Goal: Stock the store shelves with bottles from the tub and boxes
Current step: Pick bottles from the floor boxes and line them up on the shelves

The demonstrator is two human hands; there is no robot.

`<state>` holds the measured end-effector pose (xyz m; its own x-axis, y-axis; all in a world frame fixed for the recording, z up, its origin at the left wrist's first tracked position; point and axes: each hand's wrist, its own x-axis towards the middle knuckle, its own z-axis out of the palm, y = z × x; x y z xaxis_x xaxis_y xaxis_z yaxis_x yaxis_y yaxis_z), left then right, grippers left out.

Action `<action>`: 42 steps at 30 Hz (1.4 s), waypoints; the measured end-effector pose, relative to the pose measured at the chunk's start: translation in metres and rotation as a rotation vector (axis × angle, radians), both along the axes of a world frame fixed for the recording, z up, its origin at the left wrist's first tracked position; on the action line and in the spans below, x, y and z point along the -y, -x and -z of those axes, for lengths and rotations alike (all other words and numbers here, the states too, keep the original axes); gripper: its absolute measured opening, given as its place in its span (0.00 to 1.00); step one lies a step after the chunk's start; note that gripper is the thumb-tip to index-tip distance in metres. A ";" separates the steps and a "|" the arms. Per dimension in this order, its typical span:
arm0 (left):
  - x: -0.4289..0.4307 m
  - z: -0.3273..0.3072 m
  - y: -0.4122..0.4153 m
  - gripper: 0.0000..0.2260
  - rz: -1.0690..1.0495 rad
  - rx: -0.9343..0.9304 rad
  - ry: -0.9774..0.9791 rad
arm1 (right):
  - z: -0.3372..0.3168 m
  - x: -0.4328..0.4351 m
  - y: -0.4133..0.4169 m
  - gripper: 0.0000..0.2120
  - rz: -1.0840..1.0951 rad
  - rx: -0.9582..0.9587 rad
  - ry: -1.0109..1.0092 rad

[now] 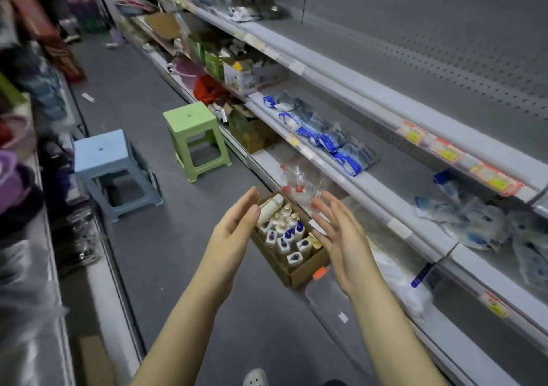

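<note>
Spread and empty, your left hand and right hand hovered either side of the box of bottles on the floor.

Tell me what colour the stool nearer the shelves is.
Light green stool, seen clearly in the head view.

Shelf price tags and bottle labels are unreadably blurred.

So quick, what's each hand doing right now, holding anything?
Left hand: open, palm turned inward, holding nothing, above the cardboard box of bottles.
Right hand: open, fingers spread, holding nothing, over the same box.
</note>
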<state>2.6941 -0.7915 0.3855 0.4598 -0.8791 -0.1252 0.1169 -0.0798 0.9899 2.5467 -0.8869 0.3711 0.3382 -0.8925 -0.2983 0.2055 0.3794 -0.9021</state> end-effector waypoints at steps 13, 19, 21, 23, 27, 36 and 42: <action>0.073 0.042 -0.069 0.21 0.028 -0.025 -0.132 | 0.046 0.080 -0.074 0.14 0.013 -0.052 -0.075; 0.148 0.071 -0.104 0.13 0.040 -0.025 -0.300 | 0.084 0.152 -0.108 0.10 0.011 -0.110 -0.161; 0.167 0.081 -0.114 0.12 0.047 -0.014 -0.337 | 0.098 0.170 -0.115 0.10 0.019 -0.129 -0.201; 0.186 0.093 -0.126 0.12 0.024 -0.016 -0.352 | 0.112 0.190 -0.125 0.10 0.007 -0.143 -0.226; 0.215 0.110 -0.146 0.15 -0.022 -0.034 -0.382 | 0.131 0.222 -0.146 0.10 0.008 -0.146 -0.285; 0.291 0.173 -0.229 0.18 0.098 -0.111 -0.565 | 0.176 0.278 -0.210 0.16 0.155 -0.200 -0.391; 0.365 0.217 -0.293 0.22 0.347 -0.112 -0.670 | 0.211 0.303 -0.257 0.20 0.333 -0.200 -0.458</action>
